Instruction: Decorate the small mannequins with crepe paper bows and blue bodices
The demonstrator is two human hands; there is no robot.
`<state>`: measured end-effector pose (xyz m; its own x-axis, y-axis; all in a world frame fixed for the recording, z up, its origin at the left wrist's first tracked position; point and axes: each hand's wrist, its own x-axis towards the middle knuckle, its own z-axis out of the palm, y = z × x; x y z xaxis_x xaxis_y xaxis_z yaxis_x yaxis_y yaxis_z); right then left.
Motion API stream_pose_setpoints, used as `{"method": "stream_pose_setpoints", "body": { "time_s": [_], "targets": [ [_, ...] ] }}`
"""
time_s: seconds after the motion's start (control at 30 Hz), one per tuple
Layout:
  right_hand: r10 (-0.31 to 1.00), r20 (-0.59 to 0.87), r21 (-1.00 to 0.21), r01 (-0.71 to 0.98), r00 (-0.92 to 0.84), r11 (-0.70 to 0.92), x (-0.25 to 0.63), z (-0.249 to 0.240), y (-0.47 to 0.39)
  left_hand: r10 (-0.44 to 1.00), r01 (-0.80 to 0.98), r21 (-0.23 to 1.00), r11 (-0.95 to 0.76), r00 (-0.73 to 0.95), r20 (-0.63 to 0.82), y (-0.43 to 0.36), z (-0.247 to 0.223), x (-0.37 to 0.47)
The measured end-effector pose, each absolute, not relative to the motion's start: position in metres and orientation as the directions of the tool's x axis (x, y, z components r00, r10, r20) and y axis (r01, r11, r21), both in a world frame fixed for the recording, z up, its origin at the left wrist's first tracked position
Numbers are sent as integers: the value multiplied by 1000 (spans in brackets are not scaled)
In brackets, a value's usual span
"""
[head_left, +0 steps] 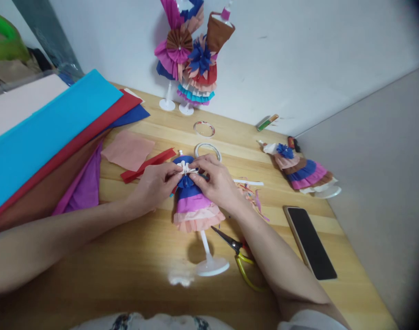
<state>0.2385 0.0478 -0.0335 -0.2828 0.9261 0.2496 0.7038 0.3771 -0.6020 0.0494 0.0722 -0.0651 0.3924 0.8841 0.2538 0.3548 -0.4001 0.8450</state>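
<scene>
Small dress form (pixel 190 203) lies about mid-table (pixel 127 261), base (pixel 212 267) toward the near edge; blue, violet and pink tiers already on. White gathered bow (pixel 184 168) seems unfinished; cannot tell if fixed. Left hand (pixel 158 182) pinches one side, right hand (pixel 214 178) the other, forearms (pixel 72 236) angling in from the near edge. Dressed forms (pixel 200 59) along the back edge look complete

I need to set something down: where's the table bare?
Bare tabletop lies between the tape roll and the lying dress form, and left of the nearest stand base. Crowded: far left, with coloured paper; centre right, with scissors, scraps.
</scene>
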Motion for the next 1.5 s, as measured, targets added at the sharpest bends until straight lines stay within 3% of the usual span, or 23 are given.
{"method": "stream_pose_setpoints", "body": {
  "time_s": [0.17, 0.33, 0.53, 0.77, 0.93, 1.23, 1.5],
  "targets": [
    [910, 261, -622, 664, -322, 414, 237, -33, 48, 873, 337, 853, -398, 423, 241, 73, -65, 50],
    [926, 281, -654, 656, -253, 377, 240, -34, 51, 857, 395, 790, -469, 421, 298, 70, -59, 48],
    [973, 184, -697, 679, -142, 231, 251, -33, 69, 768, 455, 624, -636, 453, 453, 66, -59, 44],
    [970, 51, -697, 687, -239, 206, 247, -18, 89, 655, 473, 454, -755, 514, 554, 63, -60, 45],
    [967, -63, -683, 718, -246, 138, 239, -17, 97, 609, 526, 322, -787, 577, 544, 60, -55, 46],
    [952, -185, -804, 594, -244, -4, 236, -21, 105, 631, 538, 333, -775, 625, 460, 60, -54, 47],
    [962, -185, -772, 635, -199, -18, 232, -24, 110, 586, 522, 276, -807, 650, 484, 61, -50, 49]
  ]
}}
